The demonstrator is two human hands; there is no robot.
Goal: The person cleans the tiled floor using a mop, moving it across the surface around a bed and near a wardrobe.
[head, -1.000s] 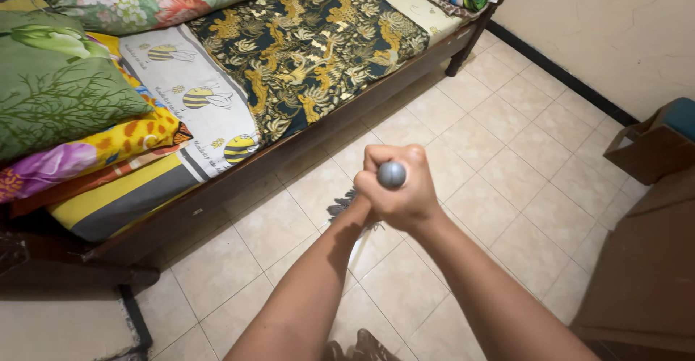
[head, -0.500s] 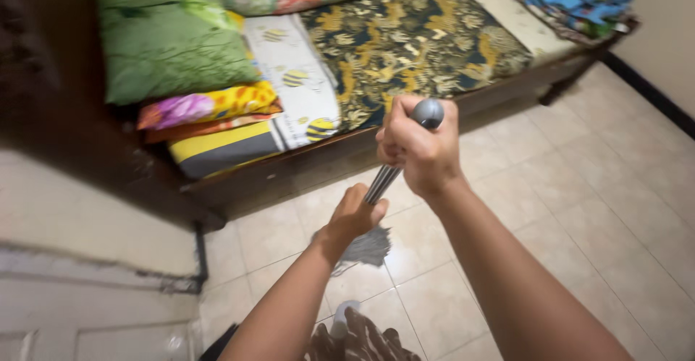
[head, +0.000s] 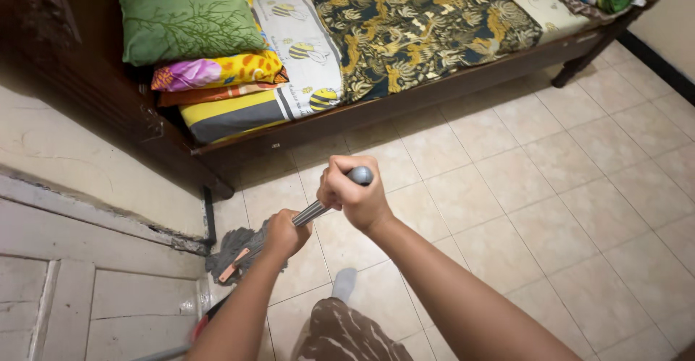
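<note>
I hold a mop with a silver metal handle (head: 313,211). My right hand (head: 352,194) is closed around the handle's grey rounded top end. My left hand (head: 284,235) grips the shaft lower down. The grey stringy mop head (head: 233,249) rests on the cream tiled floor (head: 550,187) at the lower left, beside the wall corner near the bed's foot. Both forearms reach in from the bottom of the view.
A dark wooden bed (head: 405,104) runs along the top, with a patterned cover, a green pillow (head: 184,17) and folded cloth at its far end. A pale wall and door panel (head: 79,289) fill the left. My patterned trouser leg (head: 337,336) shows at the bottom.
The view swung left and down. The mop head swept across the tiles to the left, toward the wall corner. My left hand slid down the shaft, away from my right hand.
</note>
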